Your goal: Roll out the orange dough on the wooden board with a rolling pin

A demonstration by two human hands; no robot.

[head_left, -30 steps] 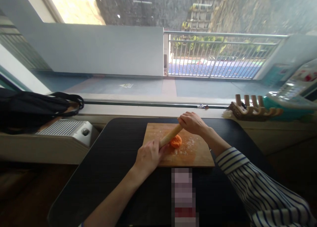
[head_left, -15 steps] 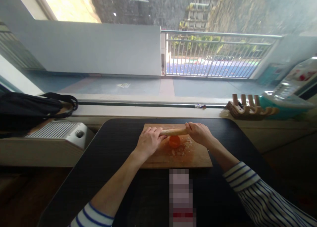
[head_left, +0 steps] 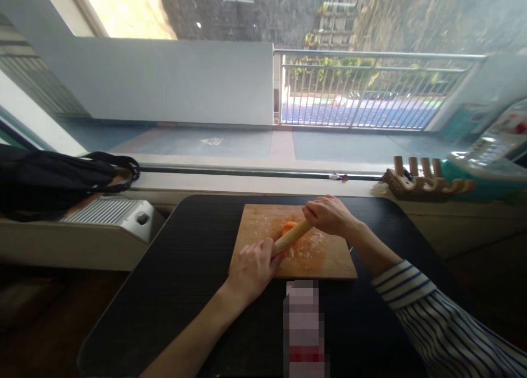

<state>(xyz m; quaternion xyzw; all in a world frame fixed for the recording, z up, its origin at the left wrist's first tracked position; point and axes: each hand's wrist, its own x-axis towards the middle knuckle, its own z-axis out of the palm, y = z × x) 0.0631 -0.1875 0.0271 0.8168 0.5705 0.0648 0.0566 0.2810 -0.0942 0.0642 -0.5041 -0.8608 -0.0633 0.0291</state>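
Right of the cutting board (head_left: 340,265) and nearer the viewer, the right sleeve (head_left: 447,326): loose, creased white cloth with narrow dark-blue stripes. Its wide cuff (head_left: 405,286), striped around the arm, ends on the forearm, leaving wrist and right hand (head_left: 329,214) bare. At the board's near-left corner, the left hand (head_left: 252,268); the left forearm (head_left: 206,323), bare as far as it shows.

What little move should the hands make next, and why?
Perhaps roll the pale cylindrical wooden rolling pin gently forward: the bare left hand and right hand hold its ends, and the bright orange dough lump peeks out along its far side.
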